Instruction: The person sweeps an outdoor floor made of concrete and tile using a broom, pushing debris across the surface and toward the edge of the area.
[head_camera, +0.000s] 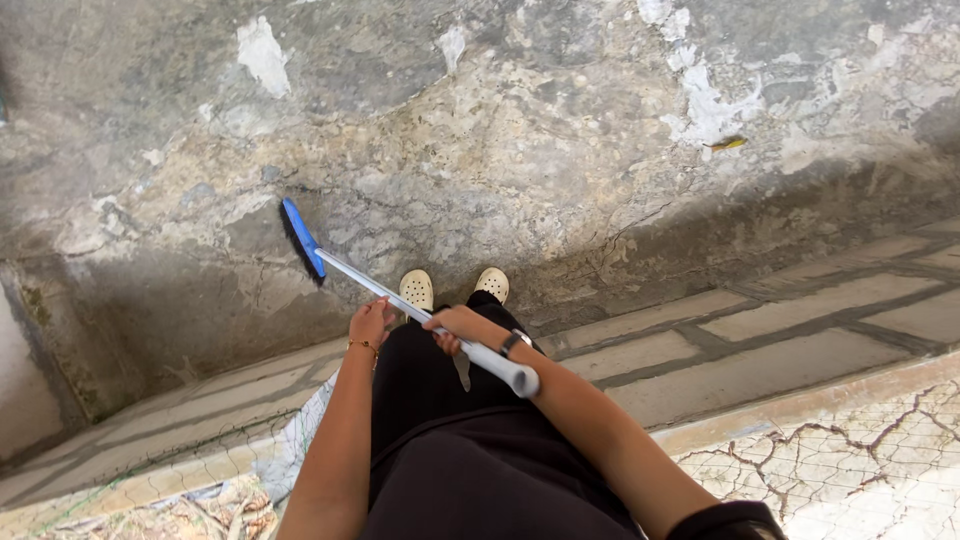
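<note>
With the left hand (372, 322) closed low on the broom handle (430, 322) and the right hand (455, 325) gripping higher, the blue brush head (302, 237) at ten o'clock works best pressed flat to the stained floor (560, 150), pulled toward the shoes (416, 289).

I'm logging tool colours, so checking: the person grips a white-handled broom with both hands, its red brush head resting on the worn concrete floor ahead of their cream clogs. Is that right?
Not quite: the brush head is blue, not red, as the head view shows. The rest holds: the left hand and right hand both grip the white handle, and the head rests on the worn concrete floor ahead of the cream clogs.
</note>
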